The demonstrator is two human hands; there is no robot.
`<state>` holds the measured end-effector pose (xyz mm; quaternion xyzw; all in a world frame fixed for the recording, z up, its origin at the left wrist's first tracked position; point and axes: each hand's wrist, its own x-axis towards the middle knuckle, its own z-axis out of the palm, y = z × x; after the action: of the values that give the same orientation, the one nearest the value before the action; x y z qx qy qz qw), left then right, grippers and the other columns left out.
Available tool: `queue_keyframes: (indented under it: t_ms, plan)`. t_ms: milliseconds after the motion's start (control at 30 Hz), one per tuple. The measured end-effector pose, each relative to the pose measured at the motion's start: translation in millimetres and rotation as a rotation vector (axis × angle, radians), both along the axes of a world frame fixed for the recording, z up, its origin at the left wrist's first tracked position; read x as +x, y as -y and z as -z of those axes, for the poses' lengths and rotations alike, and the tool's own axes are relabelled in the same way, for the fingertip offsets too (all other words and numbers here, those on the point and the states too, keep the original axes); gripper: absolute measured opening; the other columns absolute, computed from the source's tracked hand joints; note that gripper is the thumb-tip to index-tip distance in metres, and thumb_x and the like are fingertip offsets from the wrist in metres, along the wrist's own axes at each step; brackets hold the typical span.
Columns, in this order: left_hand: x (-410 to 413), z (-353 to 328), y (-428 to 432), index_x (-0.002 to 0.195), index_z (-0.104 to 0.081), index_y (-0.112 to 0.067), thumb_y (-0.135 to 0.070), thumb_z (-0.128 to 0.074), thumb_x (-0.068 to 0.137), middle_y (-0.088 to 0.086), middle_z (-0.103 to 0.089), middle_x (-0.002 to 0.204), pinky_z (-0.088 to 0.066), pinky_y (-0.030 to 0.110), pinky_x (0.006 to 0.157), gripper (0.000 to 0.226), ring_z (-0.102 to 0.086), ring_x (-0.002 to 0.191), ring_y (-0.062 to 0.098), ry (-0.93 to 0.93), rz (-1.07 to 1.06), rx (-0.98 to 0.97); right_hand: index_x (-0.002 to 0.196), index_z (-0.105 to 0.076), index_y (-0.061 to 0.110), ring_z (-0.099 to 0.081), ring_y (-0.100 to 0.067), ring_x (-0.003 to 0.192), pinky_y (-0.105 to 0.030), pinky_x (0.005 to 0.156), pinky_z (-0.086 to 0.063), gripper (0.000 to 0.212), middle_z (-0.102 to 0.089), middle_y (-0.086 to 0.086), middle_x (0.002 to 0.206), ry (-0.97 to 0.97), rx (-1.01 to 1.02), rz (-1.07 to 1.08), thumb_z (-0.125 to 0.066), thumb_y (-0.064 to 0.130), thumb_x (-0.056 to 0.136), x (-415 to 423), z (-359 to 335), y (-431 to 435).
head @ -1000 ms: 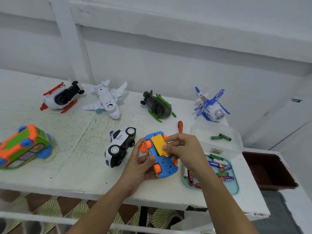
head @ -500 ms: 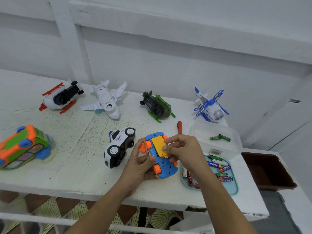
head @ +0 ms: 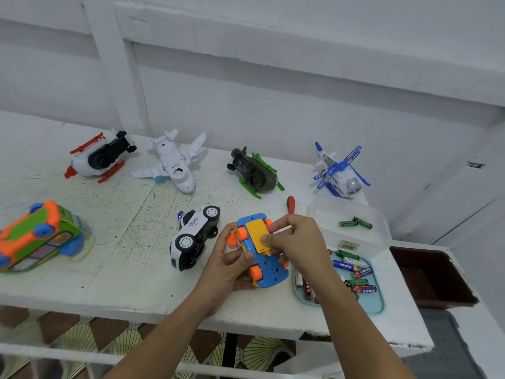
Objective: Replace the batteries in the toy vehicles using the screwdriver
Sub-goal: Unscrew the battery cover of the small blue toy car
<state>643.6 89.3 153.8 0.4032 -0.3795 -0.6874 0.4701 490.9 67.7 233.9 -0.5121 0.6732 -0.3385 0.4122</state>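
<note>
- Seven glossy plastic toy vehicles on a chipped white table.
- One blue car, centre frame: left hand grips it; right hand pinches its flat yellow cover.

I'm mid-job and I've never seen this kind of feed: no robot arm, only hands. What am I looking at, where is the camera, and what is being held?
There is no machine here: a person works with two bare hands. The picture comes from a camera worn on their head, looking forward and down. The left hand cradles a blue toy car turned belly-up. The right hand has its thumb and curled fingers on the car's yellow battery cover. On the white table lie a red-handled screwdriver, a teal tray of loose batteries, a clear tub with two green batteries, a police car on its side, and other toys such as a white plane.
</note>
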Motion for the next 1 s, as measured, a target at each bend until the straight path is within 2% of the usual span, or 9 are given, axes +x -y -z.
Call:
queue_keyframes:
  t_ms: [100,233,333,467,567,633,733,900,1000]
  plan:
    - [0.2,-0.5,-0.3,0.129,-0.041,-0.047,-0.027,-0.065,0.076,0.011,-0.075,0.106,-0.061,0.049,0.070,0.061,-0.073,0.094,0.033,0.005,0.009,0.001,0.082,-0.066,0.014,-0.065,-0.018,0.057,-0.032,0.053,-0.057,0.021,-0.068,-0.007,0.066,-0.057,0.018,-0.005,-0.084,0.016,0.071,0.6,-1.0,2.4]
    - [0.5,-2.4,-0.9,0.132,-0.039,-0.047,-0.028,-0.065,0.077,0.012,-0.074,0.109,-0.060,0.053,0.074,0.064,-0.072,0.097,0.035,0.017,0.018,0.004,0.082,-0.065,0.013,-0.064,-0.012,0.057,-0.027,0.051,-0.054,0.020,-0.068,-0.005,0.073,-0.125,0.014,-0.026,-0.082,0.018,0.073,1.6,-3.0,3.7]
    - [-0.5,-5.6,-2.3,0.123,-0.042,-0.050,-0.029,-0.064,0.077,0.008,-0.076,0.103,-0.061,0.050,0.072,0.055,-0.074,0.092,0.032,0.031,0.019,-0.001,0.081,-0.064,0.016,-0.067,-0.015,0.064,-0.024,0.049,-0.051,0.019,-0.067,-0.005,0.080,-0.195,-0.003,-0.032,-0.081,0.021,0.074,2.7,-2.3,4.0]
    - [-1.2,-7.3,-3.0,0.119,-0.043,-0.050,-0.030,-0.065,0.076,0.007,-0.077,0.099,-0.061,0.050,0.072,0.052,-0.074,0.089,0.031,0.037,0.015,0.012,0.080,-0.064,0.017,-0.065,-0.015,0.070,-0.024,0.055,-0.050,0.022,-0.066,-0.001,0.083,-0.239,-0.032,-0.035,-0.081,0.027,0.073,1.7,-0.6,1.5]
    - [-1.5,-8.0,-3.3,0.123,-0.042,-0.048,-0.030,-0.065,0.076,0.008,-0.076,0.100,-0.061,0.052,0.073,0.056,-0.073,0.091,0.034,0.040,0.007,0.017,0.084,-0.063,0.015,-0.062,-0.009,0.070,-0.022,0.055,-0.045,0.023,-0.064,0.003,0.080,-0.212,-0.014,-0.062,-0.080,0.028,0.075,-0.2,0.4,0.9]
    - [-1.9,-7.4,-2.7,0.133,-0.037,-0.046,-0.029,-0.066,0.076,0.011,-0.076,0.103,-0.060,0.053,0.073,0.066,-0.073,0.093,0.036,0.043,0.002,0.028,0.089,-0.061,0.016,-0.060,-0.007,0.071,-0.020,0.056,-0.043,0.026,-0.062,0.004,0.080,-0.188,-0.011,-0.067,-0.079,0.029,0.076,-1.6,1.6,0.5]
    - [-2.2,-6.6,-1.9,0.144,-0.032,-0.038,-0.028,-0.068,0.077,0.014,-0.074,0.106,-0.060,0.056,0.074,0.076,-0.072,0.095,0.038,0.054,0.000,0.042,0.094,-0.058,0.016,-0.063,-0.009,0.075,-0.023,0.059,-0.047,0.030,-0.063,0.003,0.081,-0.111,0.007,-0.069,-0.079,0.028,0.077,-3.1,4.1,-0.9]
    - [-5.0,-7.8,-0.5,0.139,-0.038,-0.037,-0.015,-0.064,0.091,0.012,-0.075,0.103,-0.059,0.058,0.073,0.059,-0.073,0.093,0.037,0.074,-0.034,0.065,0.094,-0.058,0.016,-0.067,-0.015,0.080,-0.034,0.070,-0.055,0.031,-0.067,-0.002,0.084,-0.028,0.010,-0.049,-0.081,0.027,0.075,-5.8,10.3,-2.1]
    - [-5.9,-9.3,0.9,0.136,-0.039,-0.039,-0.012,-0.063,0.093,0.011,-0.075,0.103,-0.059,0.057,0.073,0.056,-0.073,0.092,0.037,0.073,-0.044,0.092,0.094,-0.058,0.017,-0.067,-0.016,0.082,-0.033,0.068,-0.055,0.032,-0.067,-0.003,0.089,-0.023,-0.015,-0.043,-0.081,0.027,0.075,-5.3,15.3,-2.9]
